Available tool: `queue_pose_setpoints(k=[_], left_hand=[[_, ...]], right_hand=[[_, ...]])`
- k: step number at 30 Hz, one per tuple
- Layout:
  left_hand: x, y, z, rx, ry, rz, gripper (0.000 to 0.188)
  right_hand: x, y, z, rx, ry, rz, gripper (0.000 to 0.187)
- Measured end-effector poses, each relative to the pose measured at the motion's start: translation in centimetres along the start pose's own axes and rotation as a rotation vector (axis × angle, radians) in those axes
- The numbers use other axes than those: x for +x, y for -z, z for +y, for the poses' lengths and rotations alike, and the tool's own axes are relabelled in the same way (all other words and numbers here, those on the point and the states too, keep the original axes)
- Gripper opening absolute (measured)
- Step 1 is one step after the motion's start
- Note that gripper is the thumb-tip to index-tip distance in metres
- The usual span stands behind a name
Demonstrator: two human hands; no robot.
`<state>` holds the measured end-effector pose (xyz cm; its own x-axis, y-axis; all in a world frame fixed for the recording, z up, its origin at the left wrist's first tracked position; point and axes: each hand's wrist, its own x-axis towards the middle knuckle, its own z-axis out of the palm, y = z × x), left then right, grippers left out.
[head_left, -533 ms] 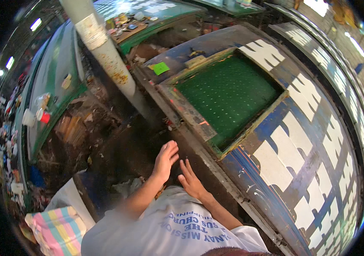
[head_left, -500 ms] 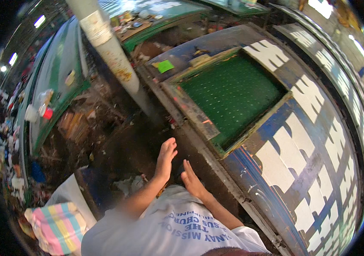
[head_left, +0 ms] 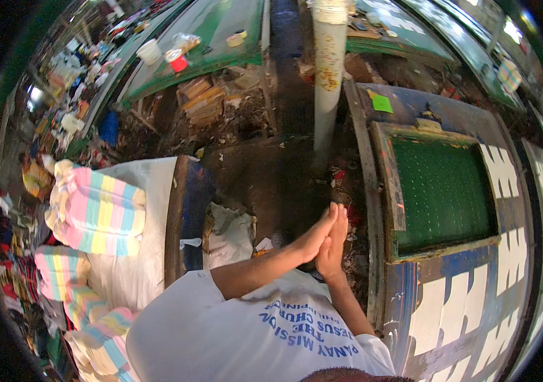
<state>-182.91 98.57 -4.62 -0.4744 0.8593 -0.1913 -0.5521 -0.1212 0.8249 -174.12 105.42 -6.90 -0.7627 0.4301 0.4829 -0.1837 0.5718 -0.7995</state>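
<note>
My left hand [head_left: 316, 239] and my right hand [head_left: 330, 256] meet palm to palm in front of my white shirt, fingers stretched out and pointing forward. Nothing shows between them. To their right, a screen-printing frame [head_left: 443, 250] with green mesh [head_left: 443, 191] lies on a long dark-blue table [head_left: 405, 299]. Rows of white cut pieces [head_left: 427, 318] cover that table on the near side of the frame and to its right. Neither hand touches the frame or the table.
A rusty-marked post [head_left: 327, 76] rises ahead. Pastel-striped cloth [head_left: 109, 213] lies on a white-covered table [head_left: 157, 181] at left. A red-and-white cup [head_left: 176, 60] and white tub [head_left: 150, 52] stand on a green table [head_left: 214, 32]. A bright green note [head_left: 382, 104] lies beyond the frame.
My hands, apart before, have come together palm to palm. The view has turned left: the screen frame sits farther right and more striped cloth shows at left.
</note>
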Motion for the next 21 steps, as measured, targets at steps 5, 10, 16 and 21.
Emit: queue_pose_setpoints(k=[5, 10, 16, 21], left_hand=[[-0.5, 2.4, 4.8, 0.704, -0.602, 0.12, 0.063], [-1.2, 7.3, -3.0, 1.125, -0.652, 0.311, 0.061], [2.1, 12.3, -0.9, 0.082, 0.155, 0.209, 0.068], [3.0, 12.5, 12.3, 0.003, -0.552, 0.293, 0.043]], right_hand=[[0.9, -4.1, 0.9, 0.779, -0.563, -0.039, 0.084], [8.3, -3.7, -1.5, 1.006, -0.715, 0.043, 0.09], [13.5, -5.5, -0.8, 0.39, -0.141, 0.006, 0.08], [11.5, -14.7, 1.9, 0.187, -0.018, -0.341, 0.075]])
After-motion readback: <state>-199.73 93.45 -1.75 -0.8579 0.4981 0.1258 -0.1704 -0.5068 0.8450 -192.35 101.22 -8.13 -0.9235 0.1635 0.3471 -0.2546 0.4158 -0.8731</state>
